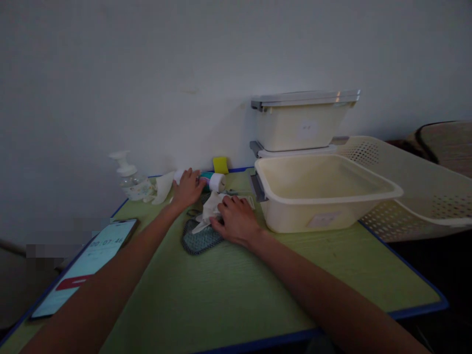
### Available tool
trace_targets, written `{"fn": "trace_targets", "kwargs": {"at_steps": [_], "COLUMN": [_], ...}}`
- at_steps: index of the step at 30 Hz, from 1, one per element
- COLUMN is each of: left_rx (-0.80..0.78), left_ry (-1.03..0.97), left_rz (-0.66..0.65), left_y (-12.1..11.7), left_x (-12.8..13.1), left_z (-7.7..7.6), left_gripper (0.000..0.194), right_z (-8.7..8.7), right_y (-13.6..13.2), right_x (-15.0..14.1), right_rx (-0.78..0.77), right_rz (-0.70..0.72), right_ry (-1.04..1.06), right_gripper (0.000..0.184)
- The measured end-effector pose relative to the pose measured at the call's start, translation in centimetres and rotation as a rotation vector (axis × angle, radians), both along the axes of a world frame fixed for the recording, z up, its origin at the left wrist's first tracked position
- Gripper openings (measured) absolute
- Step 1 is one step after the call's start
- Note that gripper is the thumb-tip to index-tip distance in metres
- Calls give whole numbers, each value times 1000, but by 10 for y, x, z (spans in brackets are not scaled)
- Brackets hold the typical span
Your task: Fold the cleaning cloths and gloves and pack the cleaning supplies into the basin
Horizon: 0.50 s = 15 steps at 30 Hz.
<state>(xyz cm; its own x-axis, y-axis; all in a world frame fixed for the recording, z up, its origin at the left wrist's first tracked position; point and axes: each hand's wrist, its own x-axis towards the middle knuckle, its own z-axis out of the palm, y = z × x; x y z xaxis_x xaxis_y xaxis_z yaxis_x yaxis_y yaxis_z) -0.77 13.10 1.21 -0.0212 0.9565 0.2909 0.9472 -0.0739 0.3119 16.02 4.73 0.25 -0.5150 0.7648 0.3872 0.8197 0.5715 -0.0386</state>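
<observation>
My left hand (188,191) reaches to the back of the table, its fingers curled over a white and teal canister (217,182) lying on its side. The hand covers the canister's middle. Closer to me, my right hand (238,220) has its fingers bent down on a crumpled white tissue or thin cloth (211,209). Beneath that lies a grey-blue textured cloth (201,238) with a dark edge, partly hidden by the right hand. A white sheet-like piece (164,187) sits just left of my left hand.
A cream basin (324,216) stands right of my right hand, before stacked lidded boxes (306,123). A perforated basket (413,172) is farther right. At left are a pump bottle (131,182) and a phone (88,265) showing a timer. A yellow block (220,165) is by the wall.
</observation>
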Motion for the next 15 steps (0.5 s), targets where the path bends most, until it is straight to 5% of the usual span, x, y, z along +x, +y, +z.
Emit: {"fn": "trace_targets", "kwargs": {"at_steps": [7, 15], "left_rx": [23, 103], "left_ry": [155, -50], "left_rz": [59, -49], "left_y": [-54, -53], "left_x": [4, -1], "left_z": [-32, -37], "left_gripper": [53, 46], "right_z": [-4, 7], "right_y": [5, 10], "right_x": [-6, 0], "right_rx": [-3, -78], "right_rz": [-101, -106], "right_ry": [13, 205], "right_gripper": [23, 34]}}
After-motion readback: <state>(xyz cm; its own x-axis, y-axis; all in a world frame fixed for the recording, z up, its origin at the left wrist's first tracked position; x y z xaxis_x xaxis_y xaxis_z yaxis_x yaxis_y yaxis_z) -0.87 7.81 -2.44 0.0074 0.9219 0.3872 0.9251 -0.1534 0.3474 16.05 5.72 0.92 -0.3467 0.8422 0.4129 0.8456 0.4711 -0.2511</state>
